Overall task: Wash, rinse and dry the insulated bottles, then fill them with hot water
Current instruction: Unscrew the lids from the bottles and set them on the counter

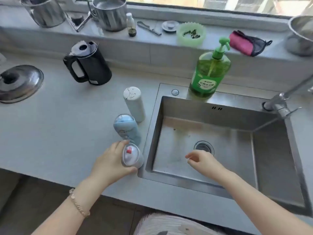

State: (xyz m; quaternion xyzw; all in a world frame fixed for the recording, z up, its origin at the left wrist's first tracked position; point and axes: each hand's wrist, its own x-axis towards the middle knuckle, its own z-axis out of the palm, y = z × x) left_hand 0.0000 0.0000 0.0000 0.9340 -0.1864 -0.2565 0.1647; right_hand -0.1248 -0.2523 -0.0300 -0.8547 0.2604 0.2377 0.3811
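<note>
In left hand, grey bottle upright

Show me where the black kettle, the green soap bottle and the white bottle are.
black kettle (96, 68), head view, middle of its body.
green soap bottle (211, 67), head view, body above the label.
white bottle (136, 107), head view, side below the cap.

- I see a brushed steel sink, dull sheen.
- Bench: matt grey, smooth.
- Kettle: matt black plastic.
- Soap bottle: glossy clear green plastic.
- Pot lid: shiny metal.
- Near bottle: clear glossy cap.
</note>
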